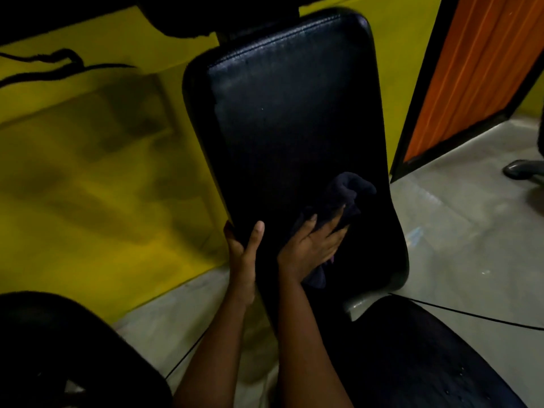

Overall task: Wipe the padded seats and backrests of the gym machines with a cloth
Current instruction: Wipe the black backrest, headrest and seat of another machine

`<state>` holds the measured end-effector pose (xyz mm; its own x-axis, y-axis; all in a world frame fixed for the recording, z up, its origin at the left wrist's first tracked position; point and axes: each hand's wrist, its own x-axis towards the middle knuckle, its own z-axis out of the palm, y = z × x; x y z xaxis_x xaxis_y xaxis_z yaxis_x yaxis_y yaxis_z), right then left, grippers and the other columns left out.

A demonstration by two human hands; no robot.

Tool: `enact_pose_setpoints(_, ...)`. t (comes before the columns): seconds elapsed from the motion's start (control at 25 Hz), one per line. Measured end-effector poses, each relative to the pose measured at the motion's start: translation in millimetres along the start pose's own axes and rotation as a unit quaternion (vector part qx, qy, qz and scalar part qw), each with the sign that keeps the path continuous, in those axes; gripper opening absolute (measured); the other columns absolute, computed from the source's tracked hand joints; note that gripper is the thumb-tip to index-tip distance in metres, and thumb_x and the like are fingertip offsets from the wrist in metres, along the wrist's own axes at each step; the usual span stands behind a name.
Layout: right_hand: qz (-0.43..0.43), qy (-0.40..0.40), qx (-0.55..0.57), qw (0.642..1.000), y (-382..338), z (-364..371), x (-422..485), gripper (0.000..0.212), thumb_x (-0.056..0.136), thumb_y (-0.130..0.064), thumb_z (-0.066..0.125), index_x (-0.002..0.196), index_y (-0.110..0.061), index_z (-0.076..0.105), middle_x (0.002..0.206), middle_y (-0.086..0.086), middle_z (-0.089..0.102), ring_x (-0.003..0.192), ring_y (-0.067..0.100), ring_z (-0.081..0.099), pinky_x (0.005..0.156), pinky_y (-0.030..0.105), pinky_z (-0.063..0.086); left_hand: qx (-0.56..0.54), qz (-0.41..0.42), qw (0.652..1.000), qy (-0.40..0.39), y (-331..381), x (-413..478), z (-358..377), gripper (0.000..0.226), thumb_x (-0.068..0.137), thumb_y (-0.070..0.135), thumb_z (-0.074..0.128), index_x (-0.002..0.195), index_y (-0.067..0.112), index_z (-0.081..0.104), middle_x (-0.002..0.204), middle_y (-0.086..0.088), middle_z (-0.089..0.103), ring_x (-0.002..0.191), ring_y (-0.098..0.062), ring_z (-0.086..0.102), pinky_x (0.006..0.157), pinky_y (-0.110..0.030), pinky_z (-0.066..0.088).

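Dim room: yellow wall (88, 160), grey floor (459, 231), orange panel (459, 75).

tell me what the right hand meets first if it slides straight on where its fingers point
The bunched dark cloth under its fingers. The right hand points up and rightwards along the black padded backrest; beyond the cloth only that pad's right edge seems to lie ahead.

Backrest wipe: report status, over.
Left grip holds the backrest by its edge. Right grip presses the cloth flat, low on the pad. Nothing blocking above.
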<state>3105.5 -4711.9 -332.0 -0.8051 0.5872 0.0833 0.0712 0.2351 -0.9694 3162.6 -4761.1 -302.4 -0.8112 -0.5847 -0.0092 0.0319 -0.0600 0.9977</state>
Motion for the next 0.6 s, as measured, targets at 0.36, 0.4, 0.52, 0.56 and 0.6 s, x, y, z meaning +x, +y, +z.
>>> enact_pose_setpoints(0.36,0.298,0.057,0.002,0.953,116.5,-25.9,19.6,0.054,0.099,-0.036,0.037,0.147,-0.015,0.024,0.149,0.024,0.025,0.132,0.041,0.031,0.105,0.041,0.026,0.031,-0.016,0.999,-0.021,-36.0,-26.3,-3.1,0.083,0.071,0.027,0.078,0.139,0.026,0.030,0.125,0.014,0.053,0.113,-0.003,0.056,0.086,-0.022,0.053)
enact_pose_setpoints(0.4,0.344,0.046,0.021,0.938,130.7,-28.6,18.8,0.055,0.099,-0.037,0.035,0.148,-0.016,0.021,0.151,0.023,0.022,0.134,0.041,0.029,0.107,0.042,0.025,0.033,-0.021,0.999,-0.019,-38.2,-27.4,-3.9,0.083,0.070,0.028,0.076,0.139,0.026,0.030,0.128,0.012,0.053,0.116,-0.005,0.055,0.090,-0.025,0.053)
enact_pose_setpoints(0.52,0.414,-0.018,0.042,0.909,153.2,-40.1,15.5,0.057,0.100,-0.039,0.031,0.149,-0.016,0.015,0.153,0.022,0.017,0.137,0.039,0.025,0.111,0.044,0.024,0.046,-0.014,0.999,-0.021,-38.3,-27.3,-5.6,0.088,0.069,0.030,0.074,0.143,0.021,0.027,0.137,0.002,0.048,0.123,-0.011,0.051,0.098,-0.033,0.048)
enact_pose_setpoints(0.56,0.408,-0.038,0.037,0.911,152.4,-46.5,15.6,0.057,0.100,-0.036,0.032,0.149,-0.014,0.015,0.152,0.023,0.018,0.137,0.039,0.025,0.111,0.043,0.023,0.049,-0.018,0.998,-0.022,-34.2,-28.5,-4.2,0.088,0.070,0.030,0.073,0.144,0.019,0.026,0.139,0.001,0.046,0.124,-0.013,0.050,0.100,-0.034,0.047)
enact_pose_setpoints(0.6,0.391,-0.056,0.031,0.918,149.1,-52.9,17.0,0.055,0.100,-0.033,0.034,0.148,-0.011,0.016,0.151,0.024,0.020,0.137,0.039,0.025,0.110,0.042,0.023,0.048,-0.024,0.998,-0.021,-35.6,-26.2,-5.3,0.088,0.070,0.032,0.071,0.145,0.019,0.025,0.140,0.000,0.045,0.125,-0.014,0.049,0.101,-0.035,0.046)
